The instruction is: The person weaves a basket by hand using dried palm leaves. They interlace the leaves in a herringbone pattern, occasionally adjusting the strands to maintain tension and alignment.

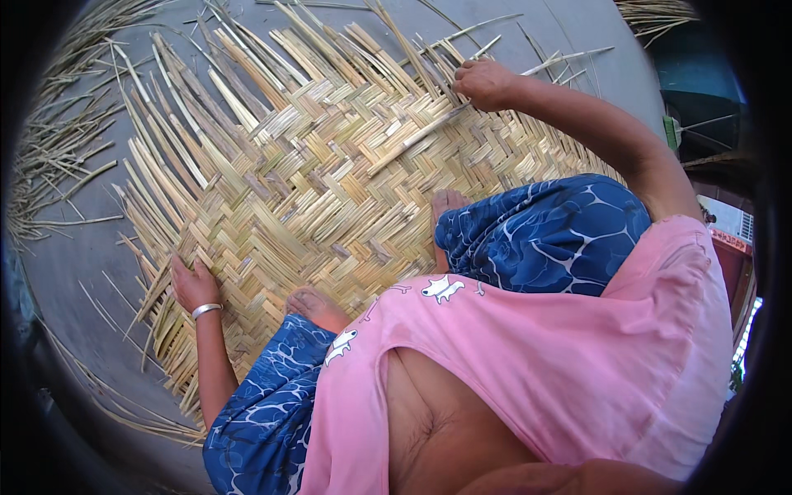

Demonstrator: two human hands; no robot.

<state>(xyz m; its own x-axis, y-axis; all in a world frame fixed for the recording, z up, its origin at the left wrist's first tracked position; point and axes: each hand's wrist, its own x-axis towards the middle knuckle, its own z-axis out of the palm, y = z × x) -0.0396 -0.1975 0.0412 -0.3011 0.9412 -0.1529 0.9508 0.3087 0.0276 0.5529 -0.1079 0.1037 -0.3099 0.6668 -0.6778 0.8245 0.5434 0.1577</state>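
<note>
A half-woven mat (309,177) of flat, pale yellow-green split strips lies before me, in a zigzag pattern, with loose strip ends sticking out along its far and left edges. My left hand (195,283) rests on the mat's left edge, thumb and forefinger apart, touching the strips there. At the far right edge my right hand (485,85) is closed, knuckles up. A thicker pale strip (418,139) runs diagonally across the weave and up to that fist, which appears to grip its end. The fingertips of the right hand are hidden.
My bare feet (318,307) stand on the mat's near part. Heaped loose strips (62,157) lie at the left on the grey floor (78,268), and thin ones trail at the lower left. Another bundle (656,15) is at the top right, near dark objects.
</note>
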